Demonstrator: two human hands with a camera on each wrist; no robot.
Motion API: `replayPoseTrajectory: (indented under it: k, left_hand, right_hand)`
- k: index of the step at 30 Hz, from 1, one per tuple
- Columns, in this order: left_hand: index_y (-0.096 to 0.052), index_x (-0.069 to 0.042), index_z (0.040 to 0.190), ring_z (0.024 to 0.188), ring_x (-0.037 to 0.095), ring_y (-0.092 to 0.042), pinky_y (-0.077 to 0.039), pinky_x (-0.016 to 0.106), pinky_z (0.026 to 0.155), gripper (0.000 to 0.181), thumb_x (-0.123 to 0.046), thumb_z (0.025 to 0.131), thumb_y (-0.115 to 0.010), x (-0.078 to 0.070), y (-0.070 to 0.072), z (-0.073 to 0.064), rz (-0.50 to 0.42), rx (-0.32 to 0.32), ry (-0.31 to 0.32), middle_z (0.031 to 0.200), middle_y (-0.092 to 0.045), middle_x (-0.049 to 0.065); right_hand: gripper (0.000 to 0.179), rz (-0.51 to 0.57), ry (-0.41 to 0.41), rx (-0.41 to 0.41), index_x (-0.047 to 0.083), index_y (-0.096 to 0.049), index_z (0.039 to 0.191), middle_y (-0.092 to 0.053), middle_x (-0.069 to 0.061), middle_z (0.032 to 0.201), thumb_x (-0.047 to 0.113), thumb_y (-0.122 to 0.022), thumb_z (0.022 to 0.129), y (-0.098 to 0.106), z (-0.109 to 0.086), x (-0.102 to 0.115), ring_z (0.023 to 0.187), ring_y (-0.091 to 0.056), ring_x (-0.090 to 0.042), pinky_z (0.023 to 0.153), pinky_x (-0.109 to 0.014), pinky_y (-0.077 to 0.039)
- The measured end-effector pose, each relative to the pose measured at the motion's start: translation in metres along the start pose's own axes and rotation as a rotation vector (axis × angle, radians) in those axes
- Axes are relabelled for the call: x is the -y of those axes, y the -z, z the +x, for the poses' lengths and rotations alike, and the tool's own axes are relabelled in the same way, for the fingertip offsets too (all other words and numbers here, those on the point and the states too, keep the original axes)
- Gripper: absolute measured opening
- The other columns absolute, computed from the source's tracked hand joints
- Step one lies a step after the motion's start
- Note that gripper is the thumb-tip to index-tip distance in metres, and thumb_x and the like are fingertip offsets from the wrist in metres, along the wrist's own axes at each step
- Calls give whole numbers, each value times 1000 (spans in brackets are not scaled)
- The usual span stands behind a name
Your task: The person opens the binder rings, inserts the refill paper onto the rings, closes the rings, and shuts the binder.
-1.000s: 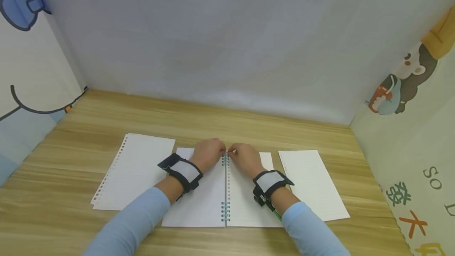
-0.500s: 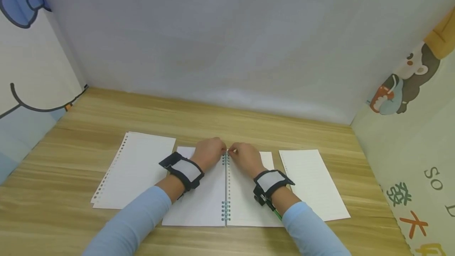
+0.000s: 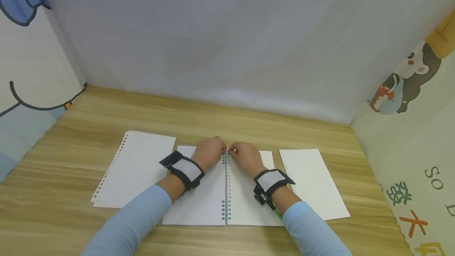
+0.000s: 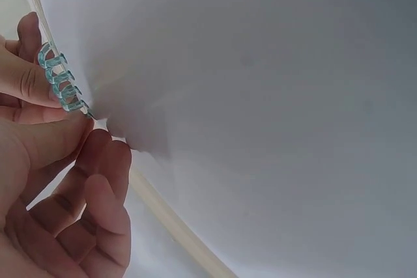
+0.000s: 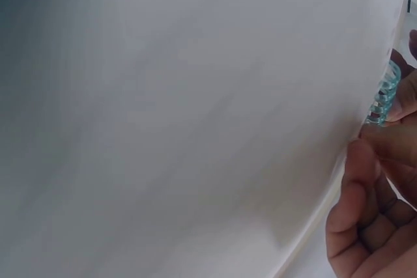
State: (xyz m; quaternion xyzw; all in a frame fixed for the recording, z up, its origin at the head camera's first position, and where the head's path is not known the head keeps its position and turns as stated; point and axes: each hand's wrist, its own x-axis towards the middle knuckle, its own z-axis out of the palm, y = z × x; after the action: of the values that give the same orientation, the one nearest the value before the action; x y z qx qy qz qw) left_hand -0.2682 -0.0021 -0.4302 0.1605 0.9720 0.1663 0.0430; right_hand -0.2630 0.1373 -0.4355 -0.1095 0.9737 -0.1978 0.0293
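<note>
Nothing visibly moves between our hands; our left hand (image 3: 209, 154) and right hand (image 3: 247, 157) pinch the upper teal rings (image 4: 60, 77); work there seems unfinished.

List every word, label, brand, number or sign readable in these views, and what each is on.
"SO": dark letters on the right-hand wall.
"發": green character, same wall.
"大": orange character, same wall.
Not readable: a dark letter and a yellow character on that wall, both cut off by the frame.
Open notebook, left loose sheets, right loose sheet: no legible text.
</note>
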Motion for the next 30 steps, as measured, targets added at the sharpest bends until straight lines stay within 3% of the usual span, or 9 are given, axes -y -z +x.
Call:
replayPoseTrajectory:
  k: [18,30]
  left_hand:
    - [-73,-9,91,68,13,-56,-50,29,65,18,-19,92,-58,-4,4,-2,10,13,12,85,-68,3]
    - [-73,-9,93,67,12,-55,-48,27,62,19,-19,93,-57,-3,5,-2,-12,32,27,85,-67,4]
  right_hand:
    - [18,20,0,10,10,-70,98,-71,-6,98,22,-59,92,-1,0,-1,90,-67,-19,77,-33,-52]
    - [18,39,13,12,9,-70,98,-71,-6,96,21,-58,92,-1,0,-1,86,-66,-18,75,-32,-52]
